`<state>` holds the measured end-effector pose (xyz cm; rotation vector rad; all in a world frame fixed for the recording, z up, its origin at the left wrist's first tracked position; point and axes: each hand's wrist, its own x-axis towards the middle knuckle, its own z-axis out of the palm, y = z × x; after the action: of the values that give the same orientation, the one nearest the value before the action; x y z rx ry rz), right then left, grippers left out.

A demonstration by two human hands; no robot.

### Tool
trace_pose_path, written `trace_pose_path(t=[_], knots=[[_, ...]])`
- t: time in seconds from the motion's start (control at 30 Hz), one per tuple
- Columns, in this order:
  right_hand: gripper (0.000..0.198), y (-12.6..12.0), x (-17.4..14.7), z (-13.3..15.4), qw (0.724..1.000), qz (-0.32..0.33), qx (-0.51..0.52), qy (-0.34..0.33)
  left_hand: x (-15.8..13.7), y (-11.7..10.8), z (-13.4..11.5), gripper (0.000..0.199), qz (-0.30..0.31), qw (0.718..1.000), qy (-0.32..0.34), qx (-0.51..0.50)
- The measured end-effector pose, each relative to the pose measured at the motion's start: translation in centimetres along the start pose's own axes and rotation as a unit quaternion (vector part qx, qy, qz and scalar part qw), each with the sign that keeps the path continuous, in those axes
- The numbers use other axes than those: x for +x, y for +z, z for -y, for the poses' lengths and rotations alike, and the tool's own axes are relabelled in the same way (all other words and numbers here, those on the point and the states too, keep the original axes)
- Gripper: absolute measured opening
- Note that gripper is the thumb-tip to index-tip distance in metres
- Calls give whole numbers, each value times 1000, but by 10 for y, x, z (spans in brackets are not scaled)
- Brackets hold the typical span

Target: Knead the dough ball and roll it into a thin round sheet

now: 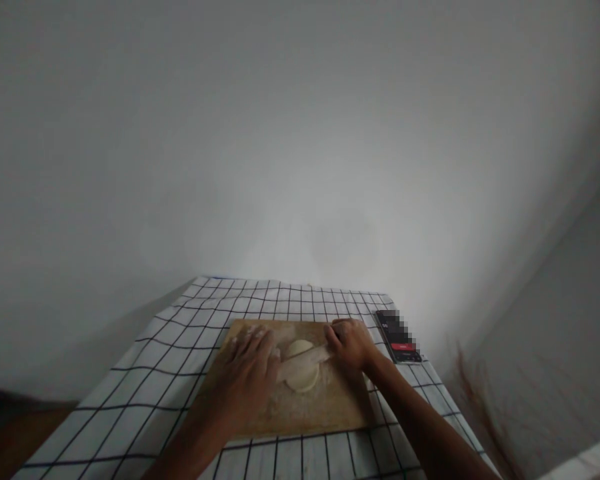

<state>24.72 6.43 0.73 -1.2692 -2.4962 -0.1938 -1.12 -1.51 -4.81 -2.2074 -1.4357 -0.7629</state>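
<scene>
A pale, flour-dusted rolling pin [303, 364] lies slantwise across a flattened round of dough [304, 383]. The dough rests on a wooden board [320, 417] streaked with flour. My right hand [351, 341] is closed around the pin's right end, at the board's far right. At the pin's left end is my left hand [254, 363], its fingers stretched out and flat, with flour on them. Whether its palm presses on the pin's hidden end I cannot make out.
A white cloth with a dark grid [150, 373] covers the table under the board. Right of the board lies a phone [393, 333], its screen partly blurred. A pale wall [300, 167] rises behind the table. Thin reddish-brown stalks [473, 393] stand at the right.
</scene>
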Motion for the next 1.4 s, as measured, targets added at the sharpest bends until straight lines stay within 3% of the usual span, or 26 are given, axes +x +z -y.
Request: trace_pose_path(t=[0.1, 0.33, 0.5, 0.63, 0.77, 0.93, 1.07, 1.23, 1.4], knots=[[44, 8, -1, -2, 1000, 3, 2, -3, -4, 6, -3, 33, 22, 999, 3, 37], [44, 2, -42, 9, 1000, -2, 1, 2, -16, 20, -14, 40, -23, 1000, -6, 18], [54, -7, -12, 3, 1000, -10, -6, 5, -7, 6, -6, 31, -17, 999, -15, 44], [50, 5, 11, -6, 1000, -1, 3, 1, 1, -4, -10, 30, 16, 998, -17, 58], [47, 14, -5, -6, 1000, 4, 18, -5, 2, -11, -27, 34, 20, 998, -39, 37], [49, 0, -33, 0, 1000, -1, 18, -13, 0, -16, -31, 31, -5, 999, -30, -23], [54, -2, -15, -4, 1000, -14, 13, -3, 5, -18, -19, 28, 5, 998, -43, -33], [46, 23, 17, -16, 999, -20, 29, -13, 12, -20, -26, 30, 25, 998, -56, -3], [39, 30, 0, -19, 998, -18, 40, -39, 9, -28, -42, 37, 11, 998, -55, -13]])
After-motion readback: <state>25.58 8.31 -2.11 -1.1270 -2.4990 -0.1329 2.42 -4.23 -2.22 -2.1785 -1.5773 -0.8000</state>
